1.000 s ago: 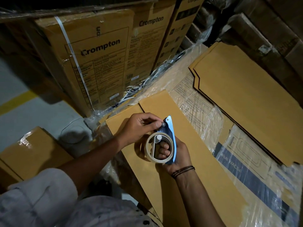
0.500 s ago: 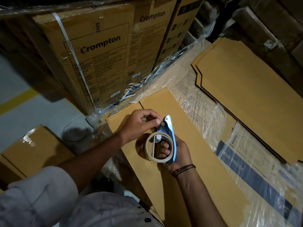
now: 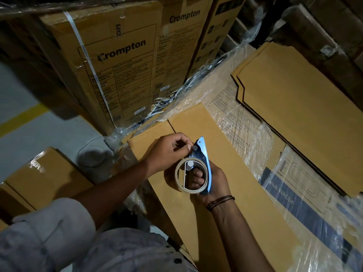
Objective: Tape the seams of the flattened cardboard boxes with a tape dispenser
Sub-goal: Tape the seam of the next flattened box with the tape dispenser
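Note:
A blue tape dispenser (image 3: 204, 154) with a roll of pale tape (image 3: 179, 178) is held over a flattened cardboard box (image 3: 196, 122). My right hand (image 3: 212, 179) grips its handle, fingers showing through the roll. My left hand (image 3: 170, 152) pinches at the dispenser's front roller, where the tape end is; the tape end itself is too small to make out. A dark seam (image 3: 171, 126) runs along the flattened box just beyond my left hand. Another stack of flattened cardboard (image 3: 294, 107) lies at the right.
Tall strapped Crompton cartons (image 3: 117, 61) stand close behind the work. The flattened boxes rest on a plastic-wrapped pallet load (image 3: 245, 130). A taped carton (image 3: 45, 173) sits low at the left on a grey floor (image 3: 39, 134) with a yellow line.
Both hands and the dispenser stay nearly in place; the left fingers shift slightly at the front roller. The view has drifted a little.

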